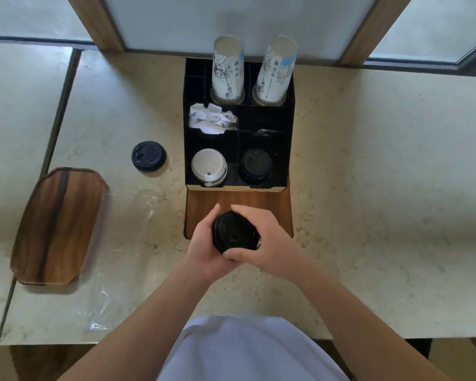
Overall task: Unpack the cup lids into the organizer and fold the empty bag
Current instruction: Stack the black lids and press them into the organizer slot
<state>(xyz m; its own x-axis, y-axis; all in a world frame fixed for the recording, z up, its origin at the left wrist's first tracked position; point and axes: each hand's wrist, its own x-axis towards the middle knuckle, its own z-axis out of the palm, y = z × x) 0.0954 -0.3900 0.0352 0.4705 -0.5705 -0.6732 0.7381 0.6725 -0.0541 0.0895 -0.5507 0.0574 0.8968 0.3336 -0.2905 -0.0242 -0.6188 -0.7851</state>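
In the head view, both hands are meeting low in the centre of the frame, just in front of the organizer's wooden base. The left hand [204, 243] is cupping a stack of black lids [232, 232] from the left, fingers curled round it, and the right hand [261, 237] is curling over its right side, thumb at the near edge; both grips are closed on the stack. The black organizer [287, 149] is standing in the upper centre, its front compartments holding white lids [209, 166] and black lids [256, 164]. A single black lid [148, 156] is lying on the worktop [382, 188] left of it. The clear plastic bag [105, 298] is lying flat at lower left, beside the wooden tray [57, 226]. The right half of the worktop is lying open out to its near edge.
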